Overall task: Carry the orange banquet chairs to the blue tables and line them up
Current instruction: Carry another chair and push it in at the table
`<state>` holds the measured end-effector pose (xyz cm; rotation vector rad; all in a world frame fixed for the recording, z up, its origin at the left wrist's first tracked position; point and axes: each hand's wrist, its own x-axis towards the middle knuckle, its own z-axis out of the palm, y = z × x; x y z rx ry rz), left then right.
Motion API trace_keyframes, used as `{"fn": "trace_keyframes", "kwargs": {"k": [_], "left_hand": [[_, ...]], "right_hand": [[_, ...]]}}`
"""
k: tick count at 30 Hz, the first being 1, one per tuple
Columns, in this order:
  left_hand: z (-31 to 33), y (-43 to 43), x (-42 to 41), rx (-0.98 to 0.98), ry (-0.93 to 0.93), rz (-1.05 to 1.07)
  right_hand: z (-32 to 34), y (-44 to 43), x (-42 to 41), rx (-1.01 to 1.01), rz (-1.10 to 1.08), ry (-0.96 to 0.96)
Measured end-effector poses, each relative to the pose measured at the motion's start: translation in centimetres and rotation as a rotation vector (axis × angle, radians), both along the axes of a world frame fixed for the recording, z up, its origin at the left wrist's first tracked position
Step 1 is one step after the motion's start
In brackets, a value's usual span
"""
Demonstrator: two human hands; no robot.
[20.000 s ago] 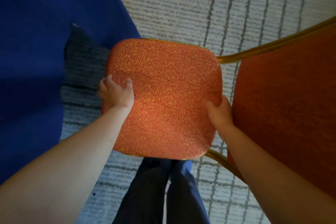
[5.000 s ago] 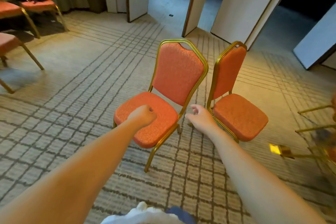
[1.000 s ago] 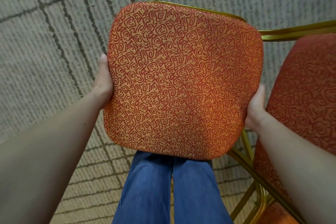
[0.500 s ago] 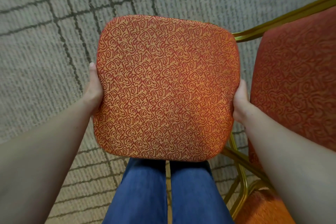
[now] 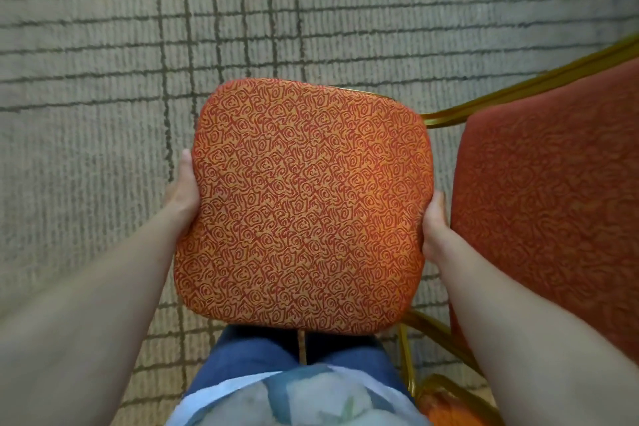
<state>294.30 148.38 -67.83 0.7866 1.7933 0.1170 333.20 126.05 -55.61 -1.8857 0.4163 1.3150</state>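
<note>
I look straight down on an orange banquet chair's patterned seat (image 5: 304, 207), held in front of my thighs. My left hand (image 5: 182, 192) grips the seat's left edge, fingers hidden under it. My right hand (image 5: 435, 225) grips the right edge between the seat and the chair's orange backrest (image 5: 549, 204), which rises at the right with its gold frame (image 5: 518, 86). No blue table is in view.
Beige carpet (image 5: 103, 97) with dark grid lines spreads all around. Gold legs and part of another orange seat (image 5: 446, 408) show at the bottom right. My jeans (image 5: 256, 353) and shirt hem fill the bottom centre.
The chair stays in both hands. The carpet lines have swung under it and the seat now sits more central in view; my shirt hem has come into sight.
</note>
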Motion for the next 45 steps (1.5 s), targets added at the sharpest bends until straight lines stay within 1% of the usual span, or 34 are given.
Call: {"fn": "trace_keyframes", "kwargs": {"k": [2,4,6,8,10,13,15,19,25,29,34,38,42,45], "left_hand": [[0.6,-0.3,-1.0,0.016,0.013,0.021],[-0.1,-0.4,-2.4,0.018,0.011,0.063],[2.6,-1.2,-1.9,0.001,0.015,0.081],[8.6,-2.9,0.3,0.016,-0.001,0.113],[14.3,-4.7,2.6,0.122,0.009,0.134],[18.7,-6.4,3.0,0.217,0.098,0.184],[19.7,-7.3,2.6,0.239,0.158,0.211],[21.1,-8.5,0.2,0.239,0.15,0.275],[22.3,-10.2,-3.0,0.275,0.233,0.385],[22.6,-11.2,-5.5,0.243,0.249,0.444],[23.1,-11.0,-8.9,0.211,0.268,0.515],[24.4,-9.9,-12.6,0.245,0.274,0.525],[25.4,-8.4,-16.7,0.224,0.287,0.522],[25.7,-7.8,-20.1,0.191,0.263,0.585]], "right_hand": [[1.7,-0.2,-0.2,0.013,0.021,-0.019],[2.9,-0.3,-0.3,0.022,0.035,-0.03],[4.1,-0.2,-0.5,0.027,0.064,-0.033],[5.1,0.2,-0.4,0.033,0.11,-0.014],[6.2,0.7,-0.3,0.042,0.155,-0.006],[7.5,2.1,-0.4,0.094,0.213,-0.018],[7.8,2.7,-0.6,0.105,0.226,-0.022],[8.4,4.1,-2.1,0.145,0.285,-0.058],[8.7,7.1,-5.0,0.195,0.41,-0.106],[8.9,9.1,-7.1,0.203,0.496,-0.11],[9.8,12.4,-10.6,0.238,0.575,-0.104],[10.6,15.5,-14.1,0.239,0.638,-0.142],[11.0,18.1,-18.2,0.239,0.718,-0.108],[11.0,19.9,-22.1,0.262,0.777,-0.039]]}}
